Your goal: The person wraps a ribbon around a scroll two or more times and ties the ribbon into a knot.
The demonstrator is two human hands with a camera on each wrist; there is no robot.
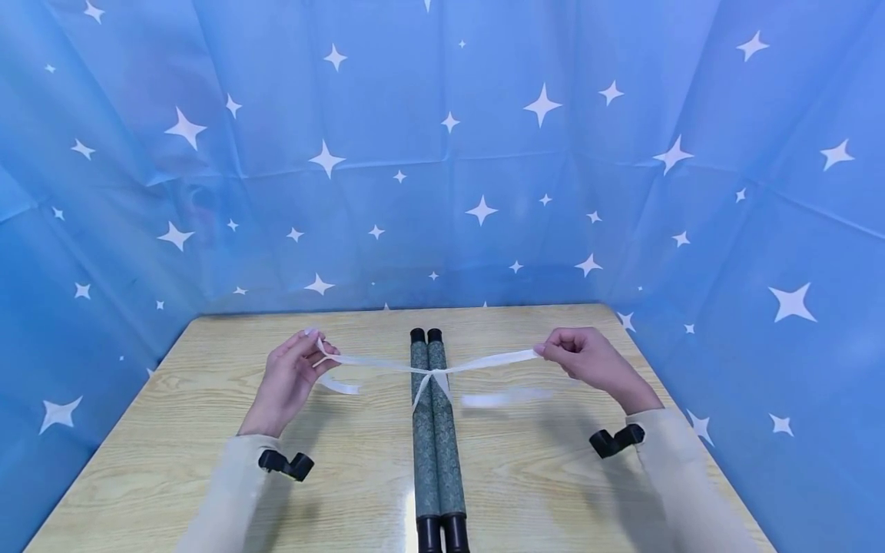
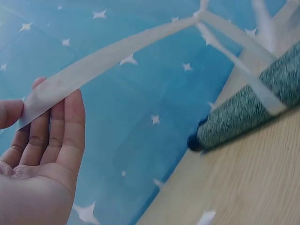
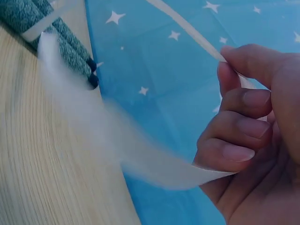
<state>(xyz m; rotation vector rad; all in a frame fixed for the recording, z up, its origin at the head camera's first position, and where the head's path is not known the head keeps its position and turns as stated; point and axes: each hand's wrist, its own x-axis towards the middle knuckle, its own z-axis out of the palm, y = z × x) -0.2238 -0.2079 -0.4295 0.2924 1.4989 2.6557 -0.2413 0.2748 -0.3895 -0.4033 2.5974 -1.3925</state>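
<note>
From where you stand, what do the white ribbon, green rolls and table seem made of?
White ribbon: probably smooth satin-like fabric; it's thin, flat and bends softly. Green rolls: perhaps brocade or printed paper, matte, given the mottled pattern. Table: wood or laminate, slightly glossy, from its pale grain and bright reflection.

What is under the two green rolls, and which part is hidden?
The wooden table lies under the green rolls. The white ribbon runs down against them, but whether it passes beneath cannot be seen: the rolls cover that spot.

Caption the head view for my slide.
Both hands hold a white ribbon across two green rolls on a table.
</note>
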